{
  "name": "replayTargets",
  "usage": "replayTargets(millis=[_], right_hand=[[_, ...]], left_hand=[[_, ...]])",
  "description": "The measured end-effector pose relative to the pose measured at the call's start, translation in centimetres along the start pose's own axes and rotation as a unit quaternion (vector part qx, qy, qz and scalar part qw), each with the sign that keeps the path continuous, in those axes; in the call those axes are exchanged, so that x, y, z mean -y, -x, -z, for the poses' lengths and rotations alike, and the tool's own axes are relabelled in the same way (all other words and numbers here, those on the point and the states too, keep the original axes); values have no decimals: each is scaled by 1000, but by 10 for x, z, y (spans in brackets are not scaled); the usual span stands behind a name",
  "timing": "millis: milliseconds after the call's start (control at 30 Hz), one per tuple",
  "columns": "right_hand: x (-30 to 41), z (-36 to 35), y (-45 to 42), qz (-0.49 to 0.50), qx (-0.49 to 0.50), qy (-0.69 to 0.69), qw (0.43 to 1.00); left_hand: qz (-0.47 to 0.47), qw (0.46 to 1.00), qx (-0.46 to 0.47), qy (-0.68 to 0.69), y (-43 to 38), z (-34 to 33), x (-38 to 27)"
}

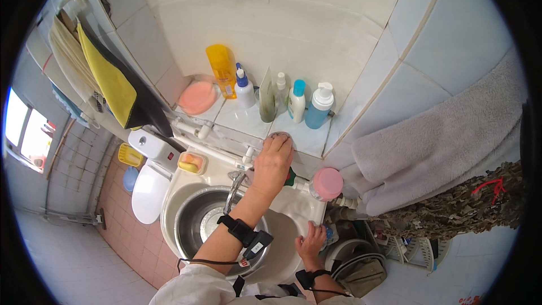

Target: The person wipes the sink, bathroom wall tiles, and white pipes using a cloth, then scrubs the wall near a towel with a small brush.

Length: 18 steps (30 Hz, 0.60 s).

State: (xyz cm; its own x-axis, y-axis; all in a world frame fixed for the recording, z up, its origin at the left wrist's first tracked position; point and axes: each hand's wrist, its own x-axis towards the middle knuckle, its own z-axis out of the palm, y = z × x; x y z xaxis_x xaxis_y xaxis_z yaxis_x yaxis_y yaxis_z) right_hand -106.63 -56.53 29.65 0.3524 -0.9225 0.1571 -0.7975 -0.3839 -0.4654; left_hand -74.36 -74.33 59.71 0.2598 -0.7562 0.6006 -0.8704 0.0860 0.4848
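My left hand (274, 162) reaches over the back of a cream washbasin (292, 203) to the front edge of a tiled ledge (250, 120). Its fingers curl over a small round object (284, 134), mostly hidden beneath them. Below my left forearm, a metal basin (186, 220) sits in the washbasin bowl, and the chrome tap (233, 192) arches over it. My right hand (311, 241) rests with fingers apart on the washbasin's right rim, beside a clear plastic bottle (329, 237). A pink-lidded jar (327, 183) stands at the back right corner.
On the ledge stand a yellow bottle (221, 70), a blue foam pump bottle (320, 106), several other bottles and a pink oval item (197, 98). A soap dish (192, 163) sits back left. A grey towel (427, 140) hangs right; a toilet (150, 190) is left.
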Motion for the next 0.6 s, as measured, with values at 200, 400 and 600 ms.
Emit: replayTargets(millis=[200,400,600], right_hand=[[-1,5,1,1,-5,-1,1000],[2,10,5,1,-3,0,1000],[9,14,12,0,2,-3,1000]], left_hand=[[-1,1000,3,6,-9,22,45],[-29,994,58,89,-2,-5,-18],[164,944,138,252,-22,41,-21]])
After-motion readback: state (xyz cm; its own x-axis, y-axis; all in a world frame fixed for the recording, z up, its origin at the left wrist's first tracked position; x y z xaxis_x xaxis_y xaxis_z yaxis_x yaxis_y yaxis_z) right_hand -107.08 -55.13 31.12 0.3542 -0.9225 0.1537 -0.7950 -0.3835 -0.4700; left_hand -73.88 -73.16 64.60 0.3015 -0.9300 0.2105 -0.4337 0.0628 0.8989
